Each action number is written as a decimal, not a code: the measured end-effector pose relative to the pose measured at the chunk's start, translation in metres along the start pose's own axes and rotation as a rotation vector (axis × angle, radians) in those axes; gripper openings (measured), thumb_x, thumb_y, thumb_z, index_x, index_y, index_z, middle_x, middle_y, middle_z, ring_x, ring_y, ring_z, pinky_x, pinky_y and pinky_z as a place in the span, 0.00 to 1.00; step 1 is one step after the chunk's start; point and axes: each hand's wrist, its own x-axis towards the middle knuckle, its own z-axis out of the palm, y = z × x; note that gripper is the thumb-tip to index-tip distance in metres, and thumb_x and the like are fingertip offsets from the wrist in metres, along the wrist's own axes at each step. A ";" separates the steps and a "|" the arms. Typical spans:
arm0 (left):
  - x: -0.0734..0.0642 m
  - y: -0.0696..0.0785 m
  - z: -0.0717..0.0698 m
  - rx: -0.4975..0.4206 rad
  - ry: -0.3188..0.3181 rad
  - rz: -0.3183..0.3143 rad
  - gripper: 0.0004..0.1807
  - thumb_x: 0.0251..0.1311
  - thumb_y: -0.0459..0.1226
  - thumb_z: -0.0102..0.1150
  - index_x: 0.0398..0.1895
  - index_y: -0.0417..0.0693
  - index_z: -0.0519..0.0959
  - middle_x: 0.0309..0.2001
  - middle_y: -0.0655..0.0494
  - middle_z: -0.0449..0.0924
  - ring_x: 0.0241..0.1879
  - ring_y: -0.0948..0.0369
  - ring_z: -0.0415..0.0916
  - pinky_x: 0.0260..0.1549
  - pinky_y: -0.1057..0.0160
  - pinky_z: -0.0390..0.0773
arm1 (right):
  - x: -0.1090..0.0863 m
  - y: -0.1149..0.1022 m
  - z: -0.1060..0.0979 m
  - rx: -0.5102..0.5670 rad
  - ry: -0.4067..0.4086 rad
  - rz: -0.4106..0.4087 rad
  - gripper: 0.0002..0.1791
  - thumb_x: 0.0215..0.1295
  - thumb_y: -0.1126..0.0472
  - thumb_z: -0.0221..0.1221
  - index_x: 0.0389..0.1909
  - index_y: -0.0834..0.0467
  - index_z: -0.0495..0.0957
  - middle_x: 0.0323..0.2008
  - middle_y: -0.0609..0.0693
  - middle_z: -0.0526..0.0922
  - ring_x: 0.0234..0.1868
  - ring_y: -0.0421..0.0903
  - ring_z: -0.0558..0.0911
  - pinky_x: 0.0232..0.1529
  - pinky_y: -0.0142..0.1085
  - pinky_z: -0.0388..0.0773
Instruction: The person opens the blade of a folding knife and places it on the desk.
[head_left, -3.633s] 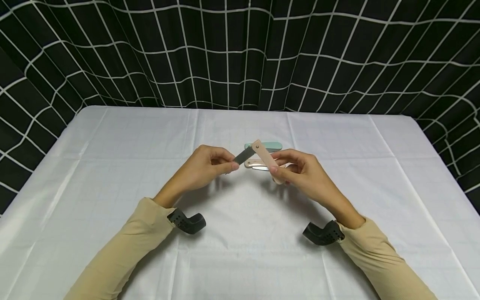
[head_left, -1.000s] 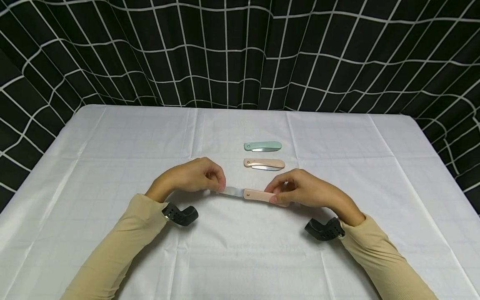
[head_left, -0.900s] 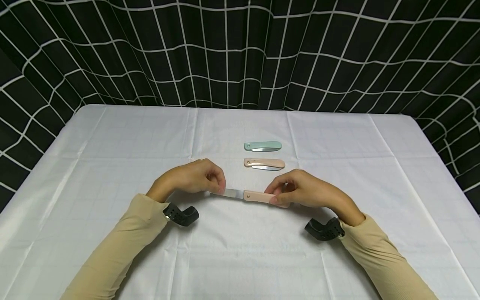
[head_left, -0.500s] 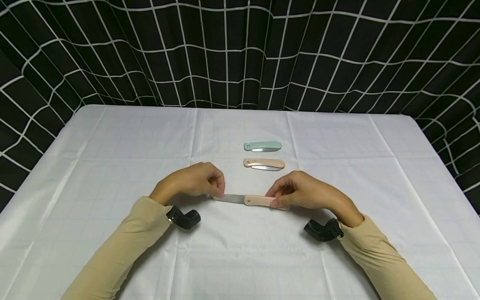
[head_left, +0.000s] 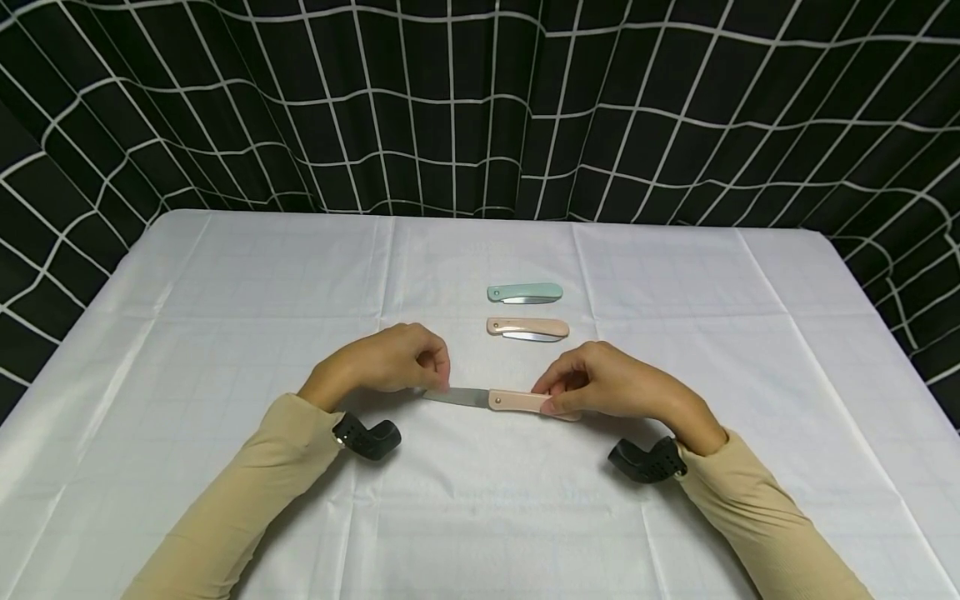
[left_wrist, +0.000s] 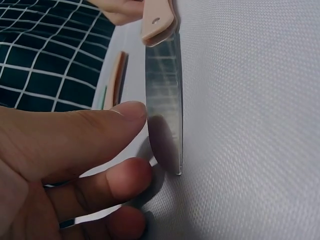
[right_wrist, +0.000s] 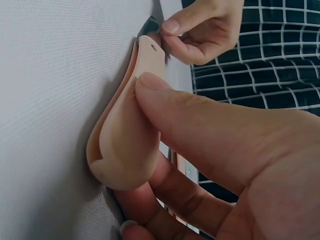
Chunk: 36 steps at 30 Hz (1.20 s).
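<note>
A folding knife with a pale pink handle (head_left: 513, 400) lies unfolded on the white cloth, its blade (head_left: 465, 397) pointing left. My right hand (head_left: 611, 379) pinches the rear of the handle, thumb on the near side and fingers behind, as the right wrist view shows. Beside the blade's tip is my left hand (head_left: 397, 357). In the left wrist view its thumb (left_wrist: 131, 111) is at the blade's back edge, and its loosely bent fingers do not wrap the blade. Farther back lie a pink folding knife (head_left: 536, 324) and a mint-green one (head_left: 528, 291), both folded.
A white cloth (head_left: 300, 267) with fold creases covers the table. Behind and at the sides hangs a black curtain (head_left: 420, 108) with a white grid. Black curved mounts (head_left: 371, 437) stick out from both wrists.
The knife, half unfolded and raised before, has come down toward me and is now straight on the cloth. The left fingers have come off the blade's tip. In the last half second little moved.
</note>
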 end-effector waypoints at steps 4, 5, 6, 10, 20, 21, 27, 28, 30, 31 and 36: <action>0.000 0.001 0.000 0.002 0.007 0.008 0.04 0.59 0.37 0.66 0.30 0.49 0.81 0.22 0.62 0.73 0.24 0.65 0.66 0.25 0.68 0.65 | 0.000 0.000 0.000 -0.009 -0.001 -0.009 0.10 0.60 0.60 0.68 0.41 0.58 0.86 0.25 0.43 0.81 0.27 0.34 0.74 0.32 0.26 0.70; -0.001 0.001 0.000 0.005 0.011 0.011 0.03 0.59 0.38 0.66 0.31 0.49 0.81 0.22 0.62 0.73 0.24 0.66 0.66 0.26 0.68 0.65 | 0.000 0.000 0.000 -0.013 0.001 -0.012 0.11 0.60 0.60 0.68 0.42 0.58 0.86 0.26 0.43 0.81 0.28 0.34 0.74 0.32 0.27 0.71; -0.001 0.001 0.000 0.006 0.016 0.011 0.04 0.59 0.38 0.66 0.31 0.50 0.81 0.22 0.62 0.73 0.24 0.66 0.66 0.26 0.68 0.65 | 0.000 0.000 0.000 -0.015 0.004 -0.013 0.11 0.60 0.60 0.68 0.42 0.58 0.86 0.26 0.43 0.81 0.28 0.34 0.75 0.32 0.27 0.71; 0.000 0.002 0.001 0.005 0.039 0.006 0.04 0.60 0.39 0.65 0.33 0.51 0.81 0.23 0.62 0.73 0.25 0.65 0.67 0.29 0.67 0.66 | -0.001 0.000 -0.002 -0.026 0.030 -0.005 0.11 0.60 0.59 0.68 0.43 0.58 0.86 0.27 0.43 0.81 0.29 0.35 0.74 0.33 0.27 0.71; 0.006 0.001 0.005 0.008 0.119 0.023 0.08 0.62 0.40 0.64 0.42 0.48 0.81 0.26 0.60 0.76 0.30 0.65 0.70 0.38 0.66 0.69 | -0.002 0.001 -0.004 -0.013 0.122 -0.006 0.11 0.61 0.62 0.67 0.45 0.58 0.86 0.31 0.46 0.85 0.32 0.36 0.79 0.38 0.28 0.75; 0.006 0.001 0.005 0.007 0.126 0.023 0.09 0.62 0.40 0.63 0.43 0.48 0.81 0.27 0.60 0.76 0.30 0.65 0.70 0.38 0.66 0.69 | -0.002 0.001 -0.004 -0.013 0.132 -0.008 0.11 0.61 0.63 0.67 0.45 0.58 0.86 0.32 0.46 0.86 0.33 0.36 0.80 0.38 0.28 0.75; 0.006 0.004 0.007 0.009 0.157 0.019 0.11 0.63 0.40 0.64 0.47 0.47 0.81 0.29 0.59 0.76 0.32 0.64 0.71 0.40 0.65 0.69 | 0.000 0.002 -0.003 -0.007 0.225 -0.013 0.10 0.61 0.66 0.66 0.45 0.59 0.85 0.35 0.48 0.87 0.31 0.36 0.80 0.34 0.28 0.75; 0.006 0.004 0.008 0.011 0.161 0.021 0.12 0.63 0.41 0.64 0.47 0.47 0.81 0.29 0.59 0.76 0.32 0.64 0.71 0.40 0.65 0.69 | 0.000 0.002 -0.003 -0.010 0.242 -0.013 0.11 0.61 0.66 0.66 0.45 0.59 0.85 0.35 0.49 0.87 0.31 0.37 0.80 0.34 0.28 0.75; 0.007 0.004 0.009 0.014 0.175 0.020 0.12 0.63 0.41 0.64 0.47 0.48 0.81 0.29 0.59 0.76 0.33 0.63 0.71 0.41 0.64 0.69 | 0.001 0.002 -0.003 -0.020 0.275 -0.009 0.12 0.61 0.65 0.67 0.46 0.60 0.84 0.35 0.49 0.87 0.33 0.39 0.80 0.35 0.28 0.76; 0.008 0.004 0.009 0.015 0.186 0.019 0.12 0.63 0.41 0.64 0.48 0.48 0.80 0.29 0.59 0.77 0.33 0.63 0.71 0.41 0.64 0.70 | 0.001 0.002 -0.004 -0.024 0.289 -0.005 0.13 0.61 0.65 0.67 0.47 0.60 0.84 0.35 0.50 0.86 0.33 0.40 0.81 0.35 0.29 0.76; 0.011 0.005 0.015 0.015 0.268 0.034 0.12 0.62 0.39 0.64 0.47 0.48 0.81 0.31 0.59 0.78 0.33 0.62 0.72 0.40 0.64 0.70 | 0.002 0.003 -0.005 -0.047 0.334 0.018 0.16 0.61 0.62 0.67 0.50 0.60 0.83 0.37 0.51 0.85 0.38 0.44 0.81 0.40 0.31 0.77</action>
